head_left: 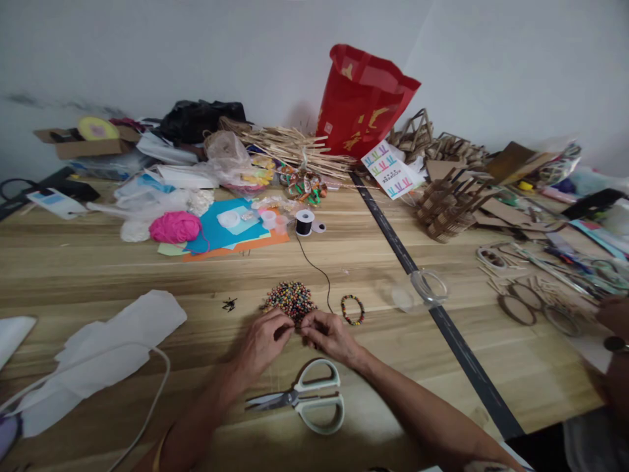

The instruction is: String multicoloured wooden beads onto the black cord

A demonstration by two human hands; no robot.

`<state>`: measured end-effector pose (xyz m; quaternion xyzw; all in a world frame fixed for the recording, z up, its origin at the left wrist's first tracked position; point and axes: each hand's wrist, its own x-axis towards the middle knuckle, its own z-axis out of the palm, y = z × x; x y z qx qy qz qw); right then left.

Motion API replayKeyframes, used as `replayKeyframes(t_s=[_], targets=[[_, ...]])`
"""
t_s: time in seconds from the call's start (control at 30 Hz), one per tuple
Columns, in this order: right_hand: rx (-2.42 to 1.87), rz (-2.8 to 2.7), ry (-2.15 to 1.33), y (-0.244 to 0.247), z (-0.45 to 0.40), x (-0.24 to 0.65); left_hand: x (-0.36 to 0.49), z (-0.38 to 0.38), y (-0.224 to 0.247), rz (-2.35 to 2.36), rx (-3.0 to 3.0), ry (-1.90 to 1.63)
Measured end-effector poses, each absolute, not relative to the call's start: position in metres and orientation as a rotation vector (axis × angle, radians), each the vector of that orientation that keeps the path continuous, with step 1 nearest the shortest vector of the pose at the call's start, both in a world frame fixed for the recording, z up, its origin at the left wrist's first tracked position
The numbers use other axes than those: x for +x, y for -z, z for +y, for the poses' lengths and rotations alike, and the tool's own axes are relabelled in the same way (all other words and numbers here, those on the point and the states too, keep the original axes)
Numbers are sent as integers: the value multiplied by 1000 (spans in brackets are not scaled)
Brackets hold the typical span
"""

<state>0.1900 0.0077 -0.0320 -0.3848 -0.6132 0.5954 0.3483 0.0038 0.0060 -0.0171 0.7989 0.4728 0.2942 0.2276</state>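
Observation:
A pile of small multicoloured beads (289,298) lies on the table just beyond my fingertips. My left hand (263,337) is closed in a pinch at the near edge of the pile; what sits between its fingers is too small to make out. Close beside it, my right hand (329,333) pinches the black cord (318,267), which runs down to it from a white spool of black cord (304,223). To the right lies a finished-looking ring of beads, a bracelet (352,309). Scissors with pale handles (304,396) rest between my forearms, blades pointing left.
Black cord snippets (229,304) lie left of the beads. Pink yarn (175,227) and coloured paper (216,226) are farther back. A clear tape-like ring (429,287) sits on the dark strip (462,354). Another person's hand (614,321) shows at the right edge.

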Motion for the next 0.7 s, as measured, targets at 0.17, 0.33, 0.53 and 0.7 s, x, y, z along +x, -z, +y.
replayKeyframes(t_s=[0.17, 0.33, 0.53, 0.7], targets=[[-1002, -1609, -1534, 31, 8, 191, -1, 12, 18, 1290, 1806, -821], [-980, -1681, -1492, 32, 8, 193, -1, 13, 15, 1219, 1574, -813], [-978, -1753, -1447, 30, 8, 194, 1, 12, 14, 1194, 1494, -791], [-982, -1793, -1410, 29, 8, 194, -1, 13, 15, 1175, 1463, -782]])
